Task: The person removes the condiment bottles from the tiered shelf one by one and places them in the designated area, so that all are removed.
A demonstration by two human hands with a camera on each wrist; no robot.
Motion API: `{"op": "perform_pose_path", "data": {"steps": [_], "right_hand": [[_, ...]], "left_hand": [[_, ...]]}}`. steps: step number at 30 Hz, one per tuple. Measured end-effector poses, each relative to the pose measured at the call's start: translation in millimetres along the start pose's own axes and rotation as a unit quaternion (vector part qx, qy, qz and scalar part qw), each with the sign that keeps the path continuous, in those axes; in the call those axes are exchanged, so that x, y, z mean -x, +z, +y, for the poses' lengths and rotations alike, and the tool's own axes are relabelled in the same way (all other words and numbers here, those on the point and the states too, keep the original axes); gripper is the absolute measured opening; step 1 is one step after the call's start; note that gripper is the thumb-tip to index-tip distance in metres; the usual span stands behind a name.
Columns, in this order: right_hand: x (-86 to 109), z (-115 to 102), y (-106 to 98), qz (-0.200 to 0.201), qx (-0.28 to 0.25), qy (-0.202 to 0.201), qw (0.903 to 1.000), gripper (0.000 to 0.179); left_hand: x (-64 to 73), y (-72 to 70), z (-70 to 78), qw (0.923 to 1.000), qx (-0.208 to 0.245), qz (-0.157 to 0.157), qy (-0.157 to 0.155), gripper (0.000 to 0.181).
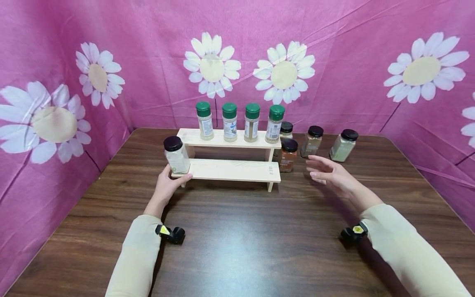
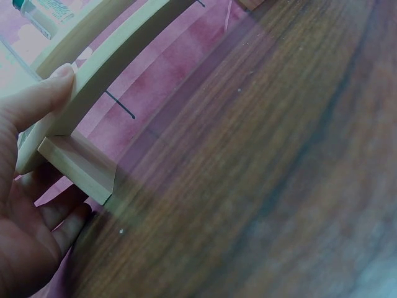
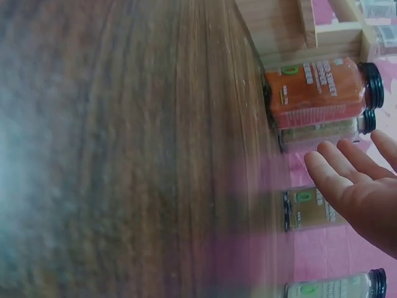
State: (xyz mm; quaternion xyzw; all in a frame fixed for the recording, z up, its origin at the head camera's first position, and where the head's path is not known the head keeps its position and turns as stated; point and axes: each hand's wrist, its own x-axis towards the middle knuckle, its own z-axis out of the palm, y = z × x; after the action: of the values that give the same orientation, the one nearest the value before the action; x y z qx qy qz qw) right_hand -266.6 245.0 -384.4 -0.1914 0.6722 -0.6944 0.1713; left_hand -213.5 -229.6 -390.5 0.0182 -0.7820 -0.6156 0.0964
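At the left end of the two-tier wooden spice rack, my left hand grips the lower shelf. Its thumb lies along the front edge, and the other fingers reach round the end by the leg, partly hidden. Just above that hand, a black-capped jar of pale contents stands on the lower shelf. My right hand hovers over the table with fingers extended and holds nothing. Nearest to it are a black-capped jar of orange-red powder beside the rack and a jar of brown powder.
Several green-capped spice bottles line the upper shelf. Behind the orange-red jar stands another black-capped jar, partly hidden. A jar of pale green powder stands at the far right. Pink flowered cloth hangs around the dark wooden table.
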Motion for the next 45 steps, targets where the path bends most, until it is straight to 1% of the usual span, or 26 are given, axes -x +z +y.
{"op": "perform_pose_path", "data": {"steps": [2, 5, 8, 12, 16, 19, 24, 29, 33, 38, 42, 45], "right_hand": [[4.7, -7, 8, -0.01, -0.013, -0.009, 0.9998, 0.061], [12.6, -21, 25, -0.019, -0.024, -0.014, 0.9994, 0.056], [16.4, -29, 36, -0.031, -0.032, -0.017, 0.9989, 0.046], [16.0, -33, 46, -0.047, -0.013, -0.026, 0.9985, 0.045], [14.9, -35, 52, -0.06, 0.0, -0.037, 0.9975, 0.047], [12.6, -38, 60, -0.069, 0.0, -0.042, 0.9968, 0.051], [3.2, -42, 77, -0.074, 0.013, -0.043, 0.9962, 0.052], [-8.4, -44, 95, -0.086, -0.009, -0.035, 0.9956, 0.05], [-19.1, -47, 108, -0.097, -0.026, -0.029, 0.9945, 0.054], [-34.9, -50, 127, -0.115, -0.019, -0.02, 0.993, 0.056], [-47.6, -52, 143, -0.114, -0.001, -0.017, 0.9933, 0.054], [-56.7, -54, 155, -0.106, -0.007, -0.006, 0.9943, 0.053]], "left_hand": [[-2.1, -0.3, -6.0, 1.0, -0.002, 0.003, 0.001, 0.063], [-3.0, 0.3, -10.4, 0.9999, -0.01, 0.006, 0.004, 0.064], [-2.8, 0.6, -12.0, 0.9999, -0.009, 0.008, 0.007, 0.063], [-2.7, 0.0, -13.4, 0.9999, -0.002, 0.01, 0.001, 0.063], [-3.0, -1.0, -14.1, 1.0, 0.005, 0.008, -0.001, 0.063], [-3.0, -1.8, -14.2, 0.9999, 0.007, 0.008, 0.001, 0.063], [-2.4, -2.2, -13.6, 0.9999, -0.001, 0.009, 0.006, 0.062], [-2.0, -0.8, -12.2, 0.9999, -0.01, 0.009, 0.008, 0.063], [-2.6, -0.4, -11.9, 0.9998, -0.012, 0.011, 0.008, 0.062], [-2.6, -0.5, -11.2, 0.9999, -0.006, 0.008, 0.01, 0.062], [-2.3, -0.2, -10.7, 0.9999, -0.002, 0.008, 0.009, 0.062], [-3.0, 0.7, -11.3, 0.9999, -0.003, 0.007, 0.01, 0.062]]}}
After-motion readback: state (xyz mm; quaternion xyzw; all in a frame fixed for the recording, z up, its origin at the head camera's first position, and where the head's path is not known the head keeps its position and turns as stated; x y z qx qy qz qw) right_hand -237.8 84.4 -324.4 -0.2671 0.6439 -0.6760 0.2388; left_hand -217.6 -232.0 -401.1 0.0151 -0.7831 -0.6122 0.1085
